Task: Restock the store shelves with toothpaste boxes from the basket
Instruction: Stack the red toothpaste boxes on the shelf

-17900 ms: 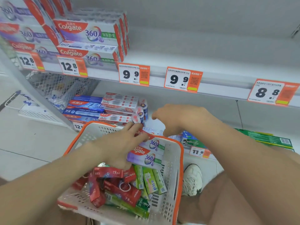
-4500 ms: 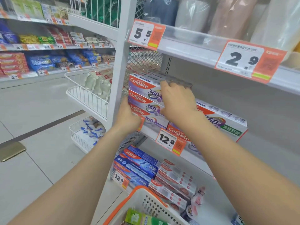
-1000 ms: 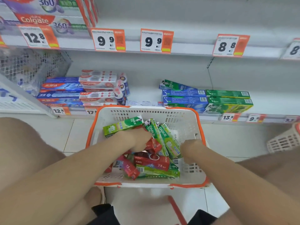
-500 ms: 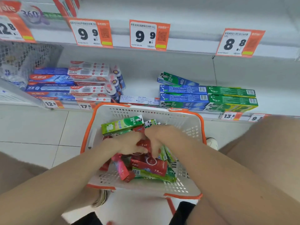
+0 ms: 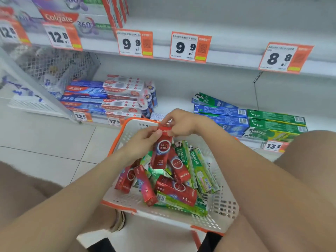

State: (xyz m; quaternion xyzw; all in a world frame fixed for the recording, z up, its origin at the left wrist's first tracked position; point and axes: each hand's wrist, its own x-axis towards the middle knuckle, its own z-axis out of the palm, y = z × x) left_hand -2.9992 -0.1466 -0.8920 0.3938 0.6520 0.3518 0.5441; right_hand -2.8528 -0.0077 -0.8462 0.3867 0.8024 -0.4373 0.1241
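A red Colgate toothpaste box (image 5: 161, 150) hangs upright above the white basket with an orange rim (image 5: 120, 137). My left hand (image 5: 143, 138) grips its upper left side and my right hand (image 5: 179, 122) pinches its top end. Inside the basket lie several red boxes (image 5: 174, 190) and green Darlie boxes (image 5: 197, 168) in a loose heap. The middle shelf (image 5: 181, 24) above the 9.9 price tags (image 5: 190, 46) holds Colgate 360 boxes (image 5: 76, 22) at the left and is bare to the right.
The bottom shelf carries blue and white Colgate boxes (image 5: 109, 96) at the left and blue and green Darlie boxes (image 5: 251, 120) at the right. A wire rack (image 5: 54, 64) stands left. Tiled floor (image 5: 45, 139) lies left of the basket; my knees flank it.
Both hands rose out of the heap in the basket, bringing one red box up with them. The view shifted slightly right and nearer the shelves.
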